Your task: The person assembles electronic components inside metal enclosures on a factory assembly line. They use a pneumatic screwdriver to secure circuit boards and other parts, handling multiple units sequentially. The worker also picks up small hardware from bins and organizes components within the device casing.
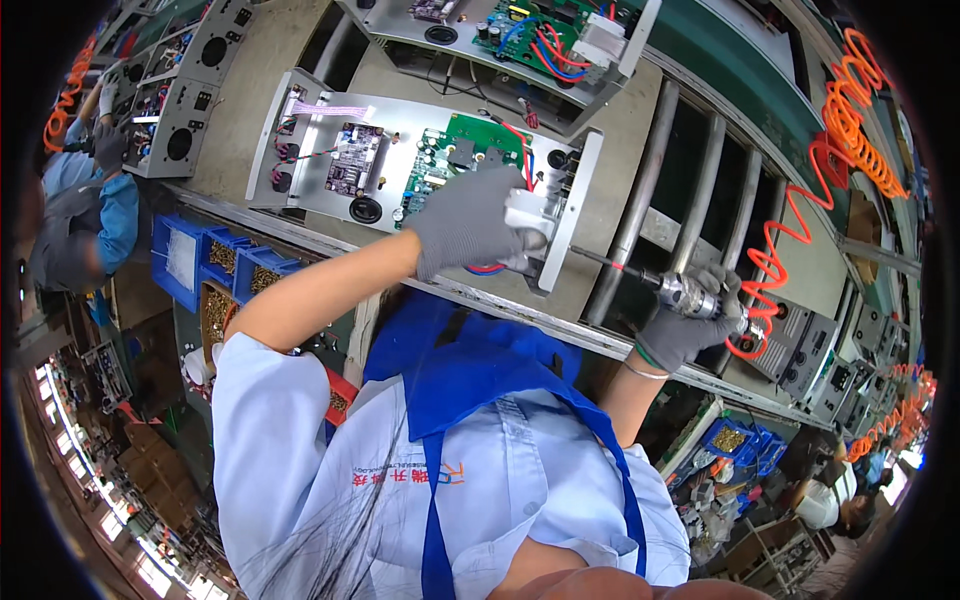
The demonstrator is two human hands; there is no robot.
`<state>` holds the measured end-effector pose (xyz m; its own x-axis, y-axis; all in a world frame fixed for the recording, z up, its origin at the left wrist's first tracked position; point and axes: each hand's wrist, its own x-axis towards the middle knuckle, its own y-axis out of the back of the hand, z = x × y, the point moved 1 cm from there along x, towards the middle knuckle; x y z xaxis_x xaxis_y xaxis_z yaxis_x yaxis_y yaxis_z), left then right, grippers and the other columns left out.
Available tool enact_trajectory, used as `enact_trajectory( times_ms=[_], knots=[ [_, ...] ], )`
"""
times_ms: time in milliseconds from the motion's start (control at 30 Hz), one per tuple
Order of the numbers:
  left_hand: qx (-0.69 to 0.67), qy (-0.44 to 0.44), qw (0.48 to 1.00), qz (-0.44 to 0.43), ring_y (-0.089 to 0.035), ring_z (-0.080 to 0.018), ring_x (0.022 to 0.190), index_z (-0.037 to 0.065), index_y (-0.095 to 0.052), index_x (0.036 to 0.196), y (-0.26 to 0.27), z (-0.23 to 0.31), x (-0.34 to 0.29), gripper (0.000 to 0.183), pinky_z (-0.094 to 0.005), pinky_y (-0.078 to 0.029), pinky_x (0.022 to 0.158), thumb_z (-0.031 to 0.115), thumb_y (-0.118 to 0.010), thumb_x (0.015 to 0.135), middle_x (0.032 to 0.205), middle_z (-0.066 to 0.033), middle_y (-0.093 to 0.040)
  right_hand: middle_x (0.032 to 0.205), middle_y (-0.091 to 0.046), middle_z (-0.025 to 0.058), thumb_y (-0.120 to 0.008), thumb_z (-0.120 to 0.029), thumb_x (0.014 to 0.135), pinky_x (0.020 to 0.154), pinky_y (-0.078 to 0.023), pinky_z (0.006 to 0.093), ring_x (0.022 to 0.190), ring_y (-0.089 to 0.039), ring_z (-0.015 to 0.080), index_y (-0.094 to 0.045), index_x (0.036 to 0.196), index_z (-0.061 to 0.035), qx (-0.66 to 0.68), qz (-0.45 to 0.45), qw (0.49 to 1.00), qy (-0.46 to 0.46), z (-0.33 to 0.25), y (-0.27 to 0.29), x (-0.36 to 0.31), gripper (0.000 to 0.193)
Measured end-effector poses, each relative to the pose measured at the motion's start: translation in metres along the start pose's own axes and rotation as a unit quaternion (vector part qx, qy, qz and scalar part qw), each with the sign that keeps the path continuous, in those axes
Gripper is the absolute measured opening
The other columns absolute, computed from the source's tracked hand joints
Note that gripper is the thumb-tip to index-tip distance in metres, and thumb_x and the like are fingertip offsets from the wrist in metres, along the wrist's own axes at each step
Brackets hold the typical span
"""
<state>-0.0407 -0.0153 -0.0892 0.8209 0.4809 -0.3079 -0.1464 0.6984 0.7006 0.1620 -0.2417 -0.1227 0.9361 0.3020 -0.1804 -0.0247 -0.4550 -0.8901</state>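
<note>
An open silver metal chassis (390, 215) lies in front of me, with a green circuit board (425, 165) and a smaller purple board (355, 160) inside. My left hand (475, 220), in a grey glove, closes its fingers around a white block-shaped part (532, 212) against the inner side of the chassis's right end panel (575, 205). In my gloved right hand (690, 315) is a silver air screwdriver (690, 295), lying sideways. Its long thin bit (605, 262) points left at the panel's outer face; whether the tip touches is too small to tell.
A second open chassis (600, 90) stands just beyond. Metal rollers (690, 205) lie to the right. A coiled orange air hose (770, 260) runs up from the screwdriver. Blue bins (225, 260) of small brass-coloured parts sit left. Another person (90, 220) works at far left.
</note>
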Motion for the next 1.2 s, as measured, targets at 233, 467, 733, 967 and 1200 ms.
enact_trajectory(
  times_ms=[233, 467, 733, 967, 1200],
  knots=[
    [0.033, 0.054, 0.998, -0.028, -0.066, -0.0325, 0.094, 0.001, -0.059, 0.114, 0.012, 0.019, 0.002, 0.058, -0.0385, -0.051, 0.085, 0.037, -0.077, 0.071, 0.1, -0.0189, -0.066, 0.09, -0.053, 0.0103, -0.057, -0.006, 0.076, 0.061, -0.052, 0.0239, 0.07, -0.053, 0.0144, -0.052, 0.096, -0.0021, 0.012, -0.018, 1.0, -0.001, 0.007, -0.009, 0.008, 0.021],
    [0.057, 0.032, 0.998, 0.018, -0.066, -0.0322, 0.093, 0.001, -0.056, 0.117, 0.0, 0.023, -0.006, 0.058, -0.0378, -0.052, 0.084, 0.034, -0.076, 0.074, 0.102, -0.0177, -0.065, 0.087, -0.048, 0.0077, -0.058, -0.008, 0.075, 0.063, -0.052, 0.0246, 0.075, -0.05, 0.0147, -0.05, 0.096, -0.0025, 0.044, -0.043, 0.998, -0.006, 0.003, -0.007, 0.006, 0.024],
    [-0.069, 0.029, 0.997, -0.037, -0.061, -0.0165, 0.083, 0.001, -0.053, 0.125, 0.007, 0.019, -0.008, 0.068, -0.0329, -0.05, 0.075, 0.035, -0.079, 0.073, 0.097, -0.0102, -0.064, 0.096, -0.057, 0.012, -0.061, -0.009, 0.076, 0.066, -0.053, 0.0253, 0.083, -0.057, 0.0173, -0.057, 0.102, 0.0011, -0.022, -0.028, 0.998, 0.048, 0.001, -0.02, -0.001, 0.027],
    [0.095, -0.07, 0.992, -0.033, -0.055, -0.0378, 0.114, 0.005, -0.026, 0.145, 0.024, 0.038, -0.026, 0.116, -0.0412, -0.052, 0.089, 0.031, -0.09, 0.052, 0.142, -0.0239, -0.035, 0.104, -0.062, 0.0113, -0.058, -0.013, 0.081, 0.07, -0.053, 0.0314, 0.093, -0.061, 0.0228, -0.053, 0.115, -0.0023, -0.05, 0.075, 0.99, 0.111, -0.01, 0.012, -0.006, 0.036],
    [0.27, -0.136, 0.952, 0.055, -0.058, -0.0439, 0.102, 0.01, -0.03, 0.142, -0.02, 0.046, -0.013, 0.105, -0.0453, -0.054, 0.079, 0.022, -0.087, 0.054, 0.129, -0.0241, -0.043, 0.105, -0.063, 0.0114, -0.055, -0.013, 0.084, 0.072, -0.055, 0.0352, 0.094, -0.062, 0.0232, -0.054, 0.116, -0.0055, -0.015, 0.064, 0.995, 0.073, 0.011, 0.034, -0.011, 0.032]
  ],
)
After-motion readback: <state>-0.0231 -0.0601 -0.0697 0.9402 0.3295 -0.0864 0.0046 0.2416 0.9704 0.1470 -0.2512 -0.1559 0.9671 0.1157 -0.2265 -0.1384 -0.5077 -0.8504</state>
